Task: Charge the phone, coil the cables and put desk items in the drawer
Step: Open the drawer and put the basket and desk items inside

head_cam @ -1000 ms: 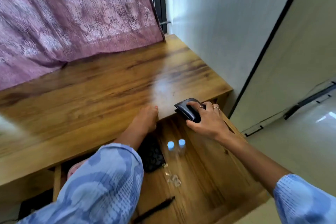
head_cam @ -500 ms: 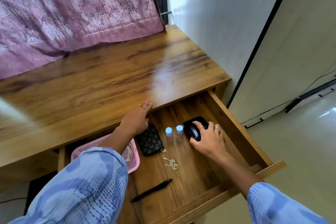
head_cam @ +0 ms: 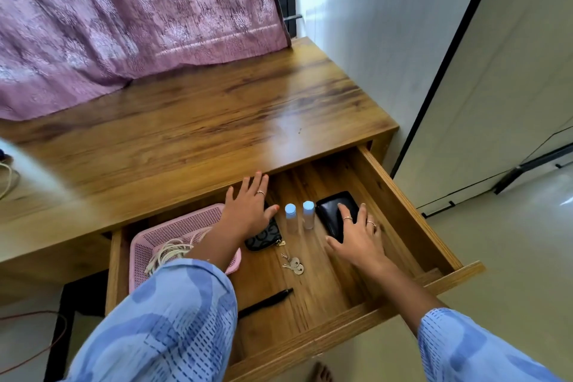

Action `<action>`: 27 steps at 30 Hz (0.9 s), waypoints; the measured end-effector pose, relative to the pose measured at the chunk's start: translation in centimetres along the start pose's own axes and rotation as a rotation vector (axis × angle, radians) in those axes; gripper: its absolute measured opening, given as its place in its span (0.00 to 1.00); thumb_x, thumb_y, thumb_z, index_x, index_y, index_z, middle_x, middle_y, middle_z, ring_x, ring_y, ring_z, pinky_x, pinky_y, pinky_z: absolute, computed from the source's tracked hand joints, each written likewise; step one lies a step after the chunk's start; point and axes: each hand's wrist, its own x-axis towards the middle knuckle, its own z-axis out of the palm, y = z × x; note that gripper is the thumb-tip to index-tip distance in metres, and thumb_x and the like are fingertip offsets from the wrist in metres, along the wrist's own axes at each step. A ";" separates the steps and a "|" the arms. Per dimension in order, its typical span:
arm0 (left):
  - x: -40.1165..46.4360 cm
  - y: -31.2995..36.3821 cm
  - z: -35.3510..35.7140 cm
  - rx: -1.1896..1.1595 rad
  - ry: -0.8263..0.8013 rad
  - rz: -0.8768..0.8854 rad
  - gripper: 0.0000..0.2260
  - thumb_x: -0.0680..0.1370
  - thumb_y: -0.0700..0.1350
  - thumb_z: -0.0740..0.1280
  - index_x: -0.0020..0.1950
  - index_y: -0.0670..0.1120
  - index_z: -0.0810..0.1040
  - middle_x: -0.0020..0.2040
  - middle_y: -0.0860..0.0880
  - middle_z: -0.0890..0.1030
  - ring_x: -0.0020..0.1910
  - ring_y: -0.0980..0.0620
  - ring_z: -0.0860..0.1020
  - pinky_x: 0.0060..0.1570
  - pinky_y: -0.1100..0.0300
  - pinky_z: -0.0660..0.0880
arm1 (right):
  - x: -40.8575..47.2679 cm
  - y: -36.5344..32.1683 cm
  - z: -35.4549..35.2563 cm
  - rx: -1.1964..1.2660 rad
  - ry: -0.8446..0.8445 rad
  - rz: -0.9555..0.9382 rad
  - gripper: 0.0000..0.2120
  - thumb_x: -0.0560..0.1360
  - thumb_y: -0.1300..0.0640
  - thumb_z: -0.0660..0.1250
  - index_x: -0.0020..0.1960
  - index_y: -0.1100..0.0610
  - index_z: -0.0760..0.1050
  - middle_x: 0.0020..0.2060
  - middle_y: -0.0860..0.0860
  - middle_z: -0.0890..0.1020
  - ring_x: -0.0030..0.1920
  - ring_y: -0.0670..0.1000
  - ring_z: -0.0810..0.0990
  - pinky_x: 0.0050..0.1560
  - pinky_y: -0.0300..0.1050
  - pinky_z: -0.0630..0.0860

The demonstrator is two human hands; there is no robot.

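The wooden drawer [head_cam: 412, 220] stands pulled out below the desk top [head_cam: 192, 133]. A black wallet [head_cam: 330, 211] lies flat at its back right, and my right hand [head_cam: 356, 237] rests on it with straight, spread fingers. My left hand [head_cam: 249, 206] hovers open over a black patterned pouch [head_cam: 266, 237], fingertips near the desk's front edge. Two small clear bottles with blue caps [head_cam: 299, 215] stand between my hands. A pink basket [head_cam: 167, 242] holding coiled white cables [head_cam: 169, 253] sits at the drawer's left, partly hidden by my left sleeve.
Keys [head_cam: 293, 264] lie mid-drawer and a black pen [head_cam: 266, 301] near its front. A purple curtain [head_cam: 124, 9] hangs behind the desk. A white wall and a dark-framed panel [head_cam: 496, 71] stand on the right. A bare foot [head_cam: 321, 374] shows below the drawer front.
My right hand brought the wallet from the desk edge down into the drawer and laid it flat, fingers now straightened. My left hand dropped from the desk edge to above the pouch.
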 end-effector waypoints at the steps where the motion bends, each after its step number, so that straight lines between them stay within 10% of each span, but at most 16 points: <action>1: -0.5 0.3 0.3 0.010 0.005 0.017 0.32 0.81 0.58 0.51 0.78 0.48 0.38 0.78 0.49 0.38 0.77 0.48 0.41 0.74 0.44 0.44 | -0.3 -0.2 -0.2 0.012 0.025 0.003 0.38 0.76 0.40 0.60 0.77 0.49 0.42 0.76 0.62 0.43 0.76 0.64 0.47 0.73 0.60 0.51; 18: -19.1 0.6 4.0 0.122 0.056 0.049 0.30 0.81 0.59 0.47 0.78 0.48 0.40 0.79 0.49 0.40 0.77 0.49 0.40 0.74 0.44 0.43 | -15.7 -6.0 0.5 0.009 0.051 -0.277 0.44 0.75 0.57 0.63 0.76 0.47 0.33 0.76 0.59 0.38 0.76 0.61 0.46 0.74 0.59 0.50; 27: -26.8 0.8 8.3 -0.003 -0.022 -0.008 0.29 0.82 0.58 0.48 0.78 0.48 0.42 0.79 0.50 0.43 0.78 0.50 0.43 0.74 0.47 0.45 | -21.3 -7.1 4.1 -0.157 -0.013 -0.375 0.23 0.81 0.48 0.48 0.74 0.54 0.58 0.75 0.56 0.57 0.75 0.56 0.56 0.73 0.58 0.51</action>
